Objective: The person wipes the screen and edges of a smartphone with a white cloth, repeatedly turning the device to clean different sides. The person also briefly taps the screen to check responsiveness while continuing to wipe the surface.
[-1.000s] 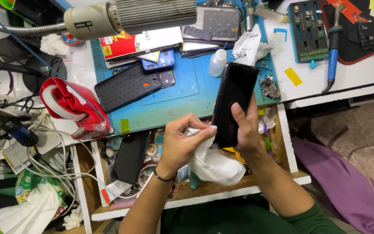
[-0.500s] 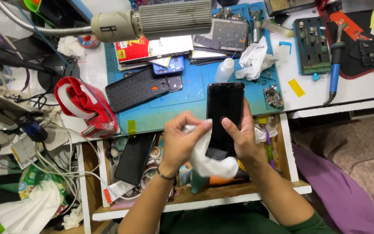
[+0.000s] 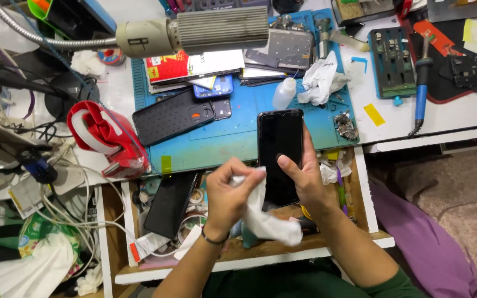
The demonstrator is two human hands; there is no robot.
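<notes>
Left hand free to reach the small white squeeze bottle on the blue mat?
Probably not right away: the left hand is pinching a white cloth against the phone. The path to the white squeeze bottle looks open.

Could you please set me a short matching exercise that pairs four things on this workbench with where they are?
Things:
1. black phone
2. white cloth
3. small white bottle
4. red tape dispenser

Places:
A. standing on the blue mat, beside a crumpled tissue
B. pinched in the left hand, against the lower part of the screen
C. at the left edge of the mat, by the cables
D. held upright in the right hand, thumb on the screen

Pairs: 1-D, 2-B, 3-A, 4-C
</notes>
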